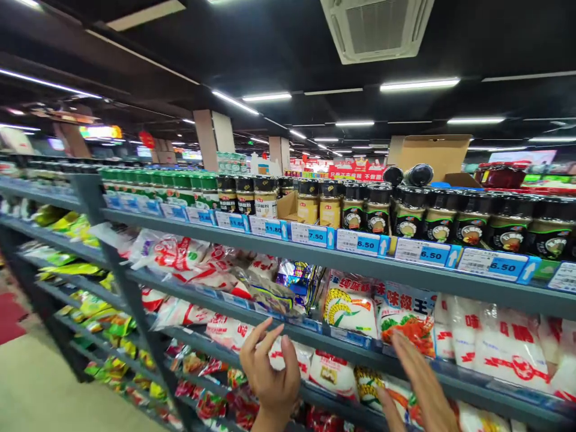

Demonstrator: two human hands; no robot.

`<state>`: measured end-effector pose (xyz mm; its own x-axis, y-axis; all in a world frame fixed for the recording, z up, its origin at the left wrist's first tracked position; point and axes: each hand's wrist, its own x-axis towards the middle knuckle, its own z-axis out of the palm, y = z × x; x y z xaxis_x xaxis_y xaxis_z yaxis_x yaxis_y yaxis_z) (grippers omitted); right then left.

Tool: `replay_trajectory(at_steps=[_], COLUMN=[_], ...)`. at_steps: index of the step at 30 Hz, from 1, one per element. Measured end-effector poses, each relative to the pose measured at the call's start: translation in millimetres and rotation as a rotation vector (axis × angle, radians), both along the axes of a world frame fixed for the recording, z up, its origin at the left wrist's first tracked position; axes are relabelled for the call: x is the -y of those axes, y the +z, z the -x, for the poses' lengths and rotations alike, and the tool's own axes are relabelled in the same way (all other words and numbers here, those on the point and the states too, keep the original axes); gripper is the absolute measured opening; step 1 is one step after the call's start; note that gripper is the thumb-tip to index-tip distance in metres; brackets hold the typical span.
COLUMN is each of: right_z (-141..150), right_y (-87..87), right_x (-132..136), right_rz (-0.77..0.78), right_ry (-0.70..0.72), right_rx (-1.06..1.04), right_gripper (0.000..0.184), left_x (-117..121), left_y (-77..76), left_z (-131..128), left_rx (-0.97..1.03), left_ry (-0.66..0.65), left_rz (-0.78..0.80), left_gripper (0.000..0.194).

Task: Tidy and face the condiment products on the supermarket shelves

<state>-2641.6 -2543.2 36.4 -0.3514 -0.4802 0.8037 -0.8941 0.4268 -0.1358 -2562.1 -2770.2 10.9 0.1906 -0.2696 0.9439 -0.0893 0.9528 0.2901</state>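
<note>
I face a long grey shop shelf stacked with goods. My left hand is raised at the bottom middle, fingers apart and empty, close to the white seasoning bags on a lower level. My right hand reaches up beside it with fingers stretched flat, touching or nearly touching a bag with an orange picture. Neither hand holds anything. Black-capped spice jars line the top level above blue price tags.
Green-capped jars stand further left on the top shelf. An open cardboard box sits behind the jars. Yellow and green packets fill the lower left shelves. The beige aisle floor opens at the bottom left.
</note>
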Motion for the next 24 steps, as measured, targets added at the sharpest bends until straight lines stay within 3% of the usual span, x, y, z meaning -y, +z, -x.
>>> replay_trajectory(at_steps=[2,5,8,11,14,18,21,24], right_z=[-13.5,-28.0,-39.8,-48.6,-53.7,-65.1,-79.8,-88.4], right_y=[3.0,0.2,-3.0,-0.6,2.3,5.8,14.6,25.4], right_x=[35.5,74.0,93.5,101.2,103.5,109.2,125.0,154.0], right_rz=[-0.099,-0.161,-0.149,-0.142,-0.143,-0.028,0.083,0.001], right_ry=[-0.031,-0.216,-0.384,-0.451,-0.451,-0.404,-0.335,-0.183], right_rx=[-0.060,-0.152,-0.154,-0.085,-0.008,0.039,0.021,-0.010], right_gripper=[0.062,0.070,0.069,0.063,0.059,0.054,0.052,0.058], left_x=[20.6,51.3,78.0,95.8,105.1,113.6,120.8,123.9], left_y=[3.5,10.4,16.7,22.8,31.6,48.1,56.4,56.3], left_z=[-7.3,-18.2,-22.9,-16.8,-6.1,-2.6,-9.7,-16.6], left_rx=[0.055,0.143,0.222,0.292,0.424,0.643,0.758,0.839], left_ry=[-0.013,-0.092,-0.221,-0.359,-0.441,-0.412,-0.428,-0.390], left_rz=[-0.013,0.018,0.077,0.074,-0.031,-0.100,-0.061,0.049], left_gripper=[0.024,0.028,0.033,0.037,0.036,0.038,0.036,0.039])
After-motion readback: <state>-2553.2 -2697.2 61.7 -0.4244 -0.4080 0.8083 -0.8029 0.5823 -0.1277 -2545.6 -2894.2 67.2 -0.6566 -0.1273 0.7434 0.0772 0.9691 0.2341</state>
